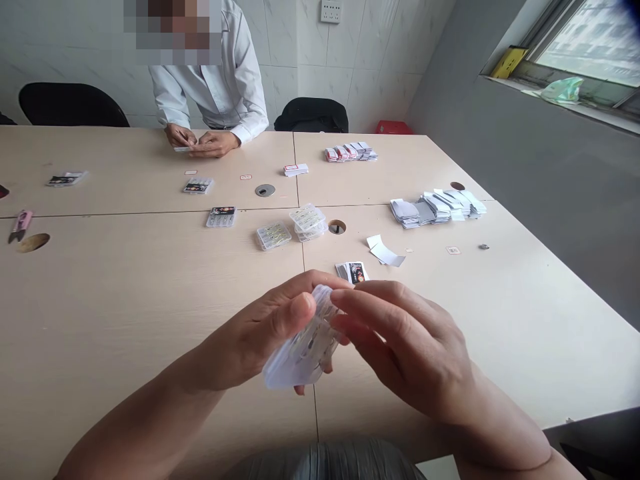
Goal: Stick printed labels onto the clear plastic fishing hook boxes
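Note:
A clear plastic box [295, 363] is held tilted above the near side of the table. Small pale pieces show through its lid, too blurred to name. My left hand [260, 330] is wrapped round the box, thumb on top and fingertips showing underneath. From the other side, my right hand [415, 340] presses its bent fingers on the box's right upper edge; its thumb is hidden. Just beyond my hands lies a small stack of black-and-white printed cards [353, 272]. Farther off sit similar clear boxes, one alone [274, 235] and some stacked [309, 222].
Across the table [125, 320] a person in a white shirt [210, 87] handles a small flat item. Boxes with dark cards [221, 217], piles of white slips [440, 207], red-edged slips [350, 153] and a pink-handled cutter [21, 225] lie about. Round holes [337, 227] pierce the tabletop.

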